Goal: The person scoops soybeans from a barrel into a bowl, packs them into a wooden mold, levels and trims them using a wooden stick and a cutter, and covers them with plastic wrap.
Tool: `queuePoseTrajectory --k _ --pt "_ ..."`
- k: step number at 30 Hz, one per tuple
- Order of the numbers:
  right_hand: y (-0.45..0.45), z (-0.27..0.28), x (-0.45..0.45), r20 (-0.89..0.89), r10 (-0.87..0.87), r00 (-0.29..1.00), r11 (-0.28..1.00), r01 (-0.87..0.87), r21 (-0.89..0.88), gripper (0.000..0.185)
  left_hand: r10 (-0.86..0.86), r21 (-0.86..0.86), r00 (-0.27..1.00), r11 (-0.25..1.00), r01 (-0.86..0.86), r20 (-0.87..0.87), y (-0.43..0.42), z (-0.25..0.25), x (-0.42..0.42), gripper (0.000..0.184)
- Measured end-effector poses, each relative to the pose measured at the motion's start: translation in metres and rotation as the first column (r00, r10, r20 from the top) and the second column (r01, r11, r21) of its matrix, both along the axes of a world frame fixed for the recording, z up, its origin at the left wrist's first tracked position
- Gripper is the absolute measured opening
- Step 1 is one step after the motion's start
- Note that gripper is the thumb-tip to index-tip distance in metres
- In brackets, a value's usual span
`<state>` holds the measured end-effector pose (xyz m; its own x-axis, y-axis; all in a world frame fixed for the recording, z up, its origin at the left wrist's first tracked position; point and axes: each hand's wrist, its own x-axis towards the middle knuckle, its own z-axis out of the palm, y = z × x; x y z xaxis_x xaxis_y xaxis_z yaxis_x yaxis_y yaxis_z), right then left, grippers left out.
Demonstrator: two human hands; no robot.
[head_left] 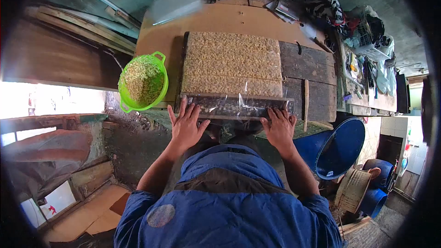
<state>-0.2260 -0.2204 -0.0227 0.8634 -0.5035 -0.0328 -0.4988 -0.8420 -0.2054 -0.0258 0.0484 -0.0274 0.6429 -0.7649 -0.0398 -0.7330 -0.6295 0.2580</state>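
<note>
A wide bed of pale beans point(232, 62), soybeans by their look, lies under clear plastic on the worktable, with faint crosswise lines dividing it. Along its near edge runs a dark strip covered by loose, shiny plastic film point(239, 105). My left hand point(186, 124) rests flat on the left end of that film with its fingers spread. At the right end, my right hand point(280, 128) lies with fingers stretched out on the film. Neither hand grips anything that I can see. A lime-green basin with handles point(166, 80) stands left of the bed, holding loose beans point(138, 80).
Right of the bed are dark wooden boards point(308, 62) with a thin wooden stick point(306, 105) across them. A big blue barrel point(340, 149) stands below the table at right. Clear plastic sheets point(177, 4) lie at the back left. Bags and a white basket point(372, 50) crowd the right.
</note>
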Motion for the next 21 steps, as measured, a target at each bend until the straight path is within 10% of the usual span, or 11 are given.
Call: queuePoseTrajectory --k 3,10,12,14,16,21 --pt "0.003 0.001 0.002 -0.03 0.0 1.0 1.0 -0.001 -0.013 0.053 0.04 0.103 0.996 0.994 -0.031 -0.086 0.001 0.009 -0.001 0.061" --pt "0.004 0.0 0.002 -0.062 -0.011 0.998 1.0 0.011 0.002 0.055 0.427 -0.326 0.88 0.818 -0.474 -0.208 0.022 -0.024 0.001 0.07" --pt "0.003 0.0 0.003 -0.103 -0.04 0.994 0.999 0.044 0.03 0.055 0.488 -0.231 0.516 0.53 -0.816 -0.704 0.025 -0.038 0.005 0.072" --pt "0.004 0.0 0.004 -0.109 -0.023 0.994 1.0 0.025 0.018 0.054 0.495 -0.232 0.496 0.501 -0.834 -0.713 0.025 -0.047 0.011 0.069" --pt "0.005 0.002 0.005 -0.12 -0.034 0.992 0.999 0.036 0.014 0.054 0.289 -0.295 0.346 0.206 -0.933 -0.892 0.015 -0.042 0.016 0.062" --pt "0.006 0.001 0.005 -0.153 -0.023 0.988 1.0 0.024 0.002 0.053 0.375 -0.438 0.549 0.344 -0.83 -0.747 0.018 -0.047 0.025 0.022"
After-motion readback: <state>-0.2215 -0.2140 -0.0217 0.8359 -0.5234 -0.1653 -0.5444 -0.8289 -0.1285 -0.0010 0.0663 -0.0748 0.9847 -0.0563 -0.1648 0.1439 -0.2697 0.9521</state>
